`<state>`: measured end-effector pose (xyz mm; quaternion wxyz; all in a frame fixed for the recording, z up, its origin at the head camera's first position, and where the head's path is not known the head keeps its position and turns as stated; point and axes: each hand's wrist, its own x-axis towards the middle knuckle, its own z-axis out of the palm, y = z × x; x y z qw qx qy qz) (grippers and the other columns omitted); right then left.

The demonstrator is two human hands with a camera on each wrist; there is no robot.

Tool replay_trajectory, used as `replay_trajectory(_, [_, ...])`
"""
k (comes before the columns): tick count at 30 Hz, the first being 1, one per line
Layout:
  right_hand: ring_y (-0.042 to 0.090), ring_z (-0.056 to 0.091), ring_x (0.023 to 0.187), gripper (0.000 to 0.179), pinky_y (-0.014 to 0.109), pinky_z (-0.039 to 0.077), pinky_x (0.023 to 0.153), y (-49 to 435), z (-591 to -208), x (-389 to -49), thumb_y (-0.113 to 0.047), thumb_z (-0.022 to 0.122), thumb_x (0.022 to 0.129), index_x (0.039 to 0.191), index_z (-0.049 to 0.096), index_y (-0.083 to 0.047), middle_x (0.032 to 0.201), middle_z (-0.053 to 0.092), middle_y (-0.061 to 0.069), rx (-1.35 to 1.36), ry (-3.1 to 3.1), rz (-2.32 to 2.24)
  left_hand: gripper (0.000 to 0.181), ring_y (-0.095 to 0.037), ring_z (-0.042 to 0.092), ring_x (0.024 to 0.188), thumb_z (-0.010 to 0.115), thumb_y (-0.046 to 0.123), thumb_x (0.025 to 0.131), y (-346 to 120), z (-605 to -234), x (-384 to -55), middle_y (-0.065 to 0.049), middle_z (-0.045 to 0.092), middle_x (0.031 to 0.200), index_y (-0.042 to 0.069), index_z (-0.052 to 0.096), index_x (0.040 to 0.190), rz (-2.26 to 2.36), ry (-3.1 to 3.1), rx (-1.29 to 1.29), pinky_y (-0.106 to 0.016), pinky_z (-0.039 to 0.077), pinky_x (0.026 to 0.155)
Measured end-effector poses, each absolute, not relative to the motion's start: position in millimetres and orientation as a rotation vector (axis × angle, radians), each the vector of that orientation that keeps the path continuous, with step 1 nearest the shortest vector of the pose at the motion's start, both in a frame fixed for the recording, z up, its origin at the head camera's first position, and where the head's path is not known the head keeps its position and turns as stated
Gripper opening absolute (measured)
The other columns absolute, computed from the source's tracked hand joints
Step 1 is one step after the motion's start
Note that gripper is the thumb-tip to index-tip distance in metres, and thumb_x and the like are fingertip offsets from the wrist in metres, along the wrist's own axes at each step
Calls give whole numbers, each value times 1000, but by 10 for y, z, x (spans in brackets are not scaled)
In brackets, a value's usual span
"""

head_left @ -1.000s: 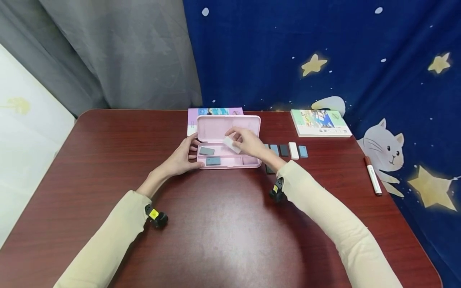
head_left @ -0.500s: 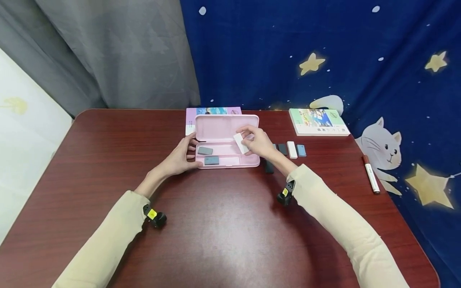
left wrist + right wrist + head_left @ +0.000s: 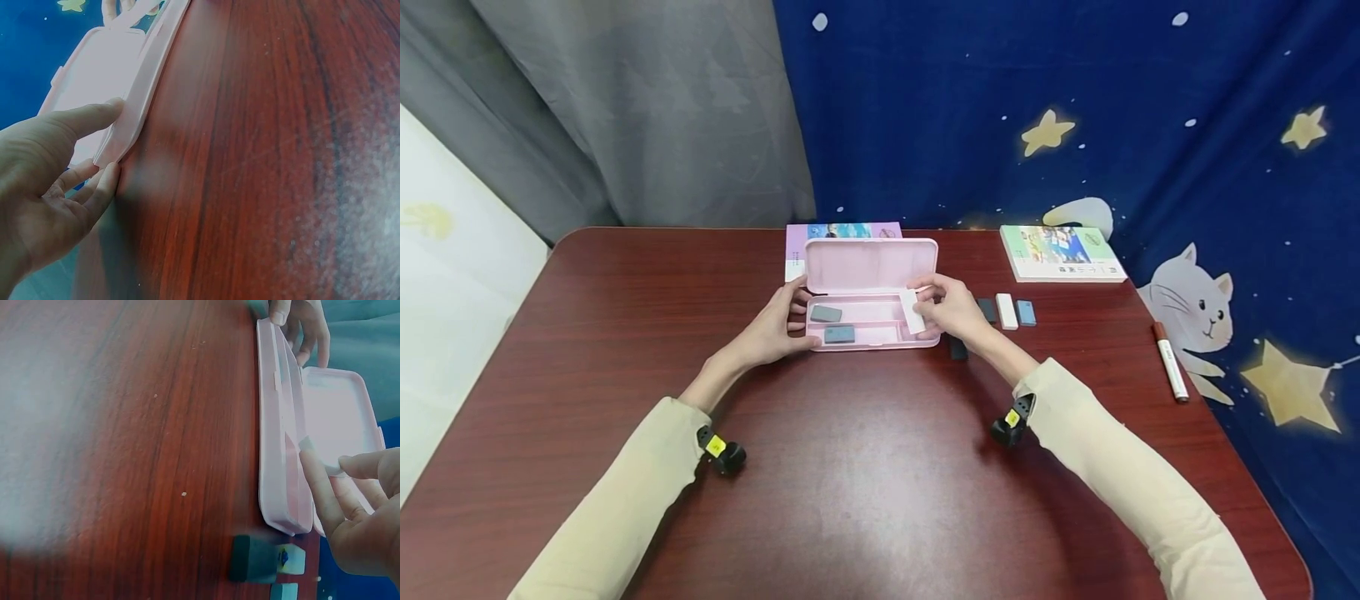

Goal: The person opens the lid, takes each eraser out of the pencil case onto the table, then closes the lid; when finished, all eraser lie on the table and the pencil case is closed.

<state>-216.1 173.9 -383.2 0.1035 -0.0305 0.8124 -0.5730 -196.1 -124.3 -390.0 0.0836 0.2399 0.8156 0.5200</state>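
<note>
A pink pencil case (image 3: 872, 267) lies with its lid up in the middle of the table. My left hand (image 3: 772, 327) holds its left end, thumb at the front corner and fingers along the side. Between thumb and fingers my right hand (image 3: 955, 313) pinches a white eraser (image 3: 912, 312), tilted over the right part of the case. Inside, at the left, a grey eraser (image 3: 826, 314) lies in the back compartment and a blue-grey one (image 3: 839, 334) in the front. In the right wrist view, the right fingers hide most of the white eraser (image 3: 307, 444).
Right of the case are a white block (image 3: 1006, 312), a blue block (image 3: 1026, 313) and dark blocks (image 3: 958, 348), partly behind the right hand. A purple book (image 3: 795, 250) lies behind the case, a green book (image 3: 1067, 254) at back right, a marker (image 3: 1170, 364) near the right edge.
My right hand has moved right and slightly toward me over the case, carrying the white eraser and turning it more upright in view. The left hand has stayed at the case's left end.
</note>
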Motion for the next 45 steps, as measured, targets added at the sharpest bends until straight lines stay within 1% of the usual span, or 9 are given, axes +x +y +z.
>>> replay_trajectory(3, [25,55,65,29,47,57,58,1807,-3848,-2129,3,61,90,117,61,-5,93,55,15,-64,2330,-1730,97,-48,42,115,75,-13,74,-1251,-3978,-2000,-36,34,129,-12,11,147,1573,2430,729,-57,43,95])
replay_trajectory(9, [26,56,63,31,47,57,57,1934,-3882,-2086,6,60,90,119,57,-3,92,53,14,-26,2263,-1780,102,-39,45,115,79,-6,74,-1301,-4237,-2144,-27,37,131,-4,11,150,1543,2475,734,-50,46,95])
replay_trajectory(12, [26,59,63,31,47,57,58,1987,-3876,-2068,6,60,90,120,56,-2,92,52,13,-14,2259,-1790,103,-36,46,115,80,-4,74,-1315,-4274,-2173,-24,37,131,-2,12,151,1539,2479,732,-48,47,95])
replay_trajectory(17, [26,61,65,33,48,57,59,2077,-3863,-2027,4,59,92,124,54,0,92,52,14,-9,2254,-1793,103,-35,46,116,80,-3,74,-1306,-4261,-2171,-24,37,131,-2,12,151,1529,2475,728,-46,47,95])
replay_trajectory(21, [24,58,67,35,49,57,61,2181,-3864,-1989,4,59,92,126,53,1,94,52,14,16,2257,-1794,102,-36,46,115,80,-3,75,-1305,-4248,-2169,-25,37,131,-3,12,151,1528,2479,734,-48,46,95])
replay_trajectory(27, [20,58,67,37,44,58,62,2381,-3882,-1934,3,57,93,129,52,0,93,54,12,39,2257,-1802,102,-37,45,115,80,-3,75,-1333,-4261,-2174,-26,37,131,-2,12,151,1538,2473,741,-49,46,95])
replay_trajectory(37, [22,62,68,39,42,58,60,2605,-3931,-1833,4,55,93,132,48,5,94,53,14,64,2276,-1804,102,-36,45,117,79,-1,76,-1350,-4258,-2165,-24,37,132,0,11,152,1518,2475,728,-48,46,96])
replay_trajectory(45, [19,58,70,39,41,59,62,2654,-4035,-1785,3,55,94,132,49,4,97,54,16,121,2307,-1709,103,-35,46,117,80,-3,75,-1334,-4244,-2169,-25,37,132,-1,11,151,1532,2463,718,-47,46,96])
